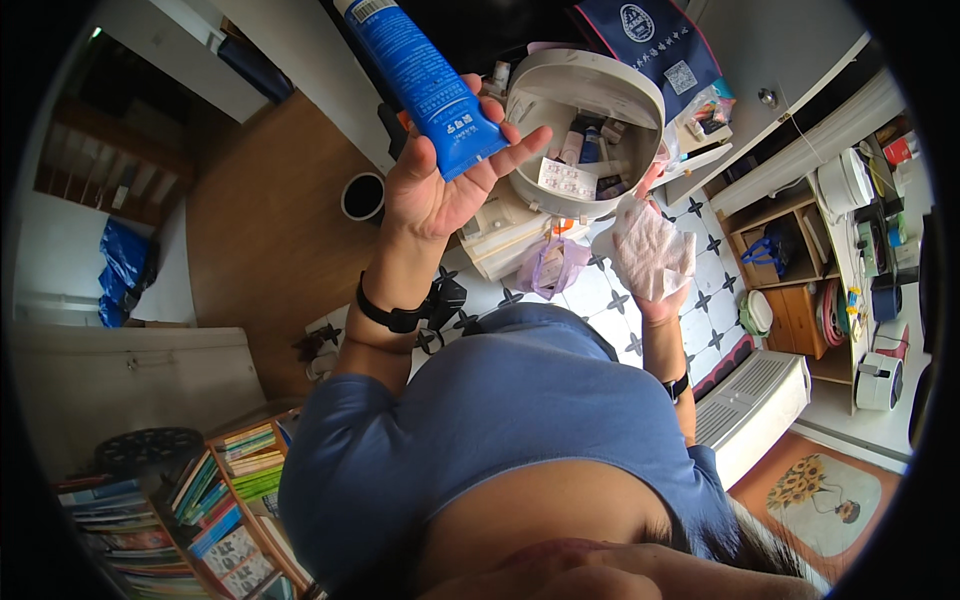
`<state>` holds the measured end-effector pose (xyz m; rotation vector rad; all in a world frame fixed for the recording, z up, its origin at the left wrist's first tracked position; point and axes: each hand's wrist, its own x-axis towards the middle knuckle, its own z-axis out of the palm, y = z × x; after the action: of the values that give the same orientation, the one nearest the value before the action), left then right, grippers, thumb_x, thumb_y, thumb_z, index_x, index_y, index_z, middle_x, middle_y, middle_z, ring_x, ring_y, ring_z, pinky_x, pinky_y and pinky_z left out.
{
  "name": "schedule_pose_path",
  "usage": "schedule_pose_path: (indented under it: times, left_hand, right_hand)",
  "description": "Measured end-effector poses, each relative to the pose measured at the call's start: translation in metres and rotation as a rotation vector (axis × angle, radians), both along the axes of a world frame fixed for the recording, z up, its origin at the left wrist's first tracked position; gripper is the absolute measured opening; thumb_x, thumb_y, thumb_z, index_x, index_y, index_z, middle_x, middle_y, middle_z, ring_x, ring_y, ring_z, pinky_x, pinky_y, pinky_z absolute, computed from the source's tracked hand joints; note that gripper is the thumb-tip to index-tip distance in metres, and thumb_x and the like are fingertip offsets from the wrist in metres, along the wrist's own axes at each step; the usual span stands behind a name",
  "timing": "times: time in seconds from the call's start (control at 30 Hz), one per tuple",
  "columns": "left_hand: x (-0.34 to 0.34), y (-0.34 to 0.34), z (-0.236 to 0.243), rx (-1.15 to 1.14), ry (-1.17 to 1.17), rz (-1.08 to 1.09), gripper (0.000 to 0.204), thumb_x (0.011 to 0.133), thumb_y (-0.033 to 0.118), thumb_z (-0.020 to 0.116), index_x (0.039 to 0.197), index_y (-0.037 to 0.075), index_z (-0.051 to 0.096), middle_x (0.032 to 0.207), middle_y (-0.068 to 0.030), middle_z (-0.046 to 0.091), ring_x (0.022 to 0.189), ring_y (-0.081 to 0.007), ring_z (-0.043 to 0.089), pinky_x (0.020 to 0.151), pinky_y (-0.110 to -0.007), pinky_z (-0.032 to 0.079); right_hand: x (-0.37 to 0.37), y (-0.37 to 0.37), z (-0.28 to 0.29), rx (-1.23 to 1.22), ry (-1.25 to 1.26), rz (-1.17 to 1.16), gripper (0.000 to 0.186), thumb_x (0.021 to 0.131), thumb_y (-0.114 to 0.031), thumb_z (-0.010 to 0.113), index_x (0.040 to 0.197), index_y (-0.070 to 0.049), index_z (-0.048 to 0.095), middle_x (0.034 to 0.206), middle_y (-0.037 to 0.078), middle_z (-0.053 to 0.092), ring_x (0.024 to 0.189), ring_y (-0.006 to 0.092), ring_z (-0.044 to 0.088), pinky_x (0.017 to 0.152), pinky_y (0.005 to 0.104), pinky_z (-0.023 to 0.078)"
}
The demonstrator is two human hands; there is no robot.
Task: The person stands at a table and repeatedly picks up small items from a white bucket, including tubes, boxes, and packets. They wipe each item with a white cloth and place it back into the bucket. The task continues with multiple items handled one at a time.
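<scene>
The hands were apart, on either side of the open white case (575, 209). Left of it, the left hand (432, 190) was raised, palm up and wrist bent back, thumb and fingers closed around the lower end of a blue tube (425, 85) that slanted up and away. To the case's lower right, the right hand (660, 306) held a crumpled white sheet (650, 245), which hid most of its fingers. Inside the case lay a blister pack (568, 179) and small bottles and tubes (590, 145). Pale print and a barcode marked the blue tube; above the case, a navy bag (655, 50) bore a round emblem, white lettering and a square code.
</scene>
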<state>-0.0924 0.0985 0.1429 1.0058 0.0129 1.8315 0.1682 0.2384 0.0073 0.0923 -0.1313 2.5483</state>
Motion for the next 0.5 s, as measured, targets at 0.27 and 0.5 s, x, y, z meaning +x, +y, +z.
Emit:
schedule_pose_path:
  times: [0.27, 0.5]
  left_hand:
    - [-0.0002, -0.0001, 0.0014, 0.052, 0.059, -0.049, 0.065, 0.082, 0.034, 0.071, 0.133, 0.009, 0.040, 0.116, -0.0102, 0.060, 0.109, -0.0258, 0.059, 0.110, -0.060, 0.020]
    - [-0.0019, 0.0009, 0.0003, 0.079, 0.082, -0.057, 0.063, 0.082, 0.033, 0.070, 0.132, 0.010, 0.040, 0.115, -0.0105, 0.060, 0.109, -0.0250, 0.059, 0.110, -0.061, 0.019]
  right_hand:
    - [-0.0029, -0.0022, 0.0012, 0.001, 0.028, -0.001, 0.065, 0.096, -0.048, 0.027, 0.145, -0.005, 0.026, 0.146, 0.014, 0.035, 0.134, 0.0317, 0.034, 0.112, 0.0528, 0.020]
    - [-0.0061, -0.0027, 0.0057, -0.018, -0.006, -0.001, 0.065, 0.096, -0.048, 0.028, 0.144, -0.004, 0.028, 0.144, 0.015, 0.037, 0.132, 0.0324, 0.037, 0.111, 0.0533, 0.022]
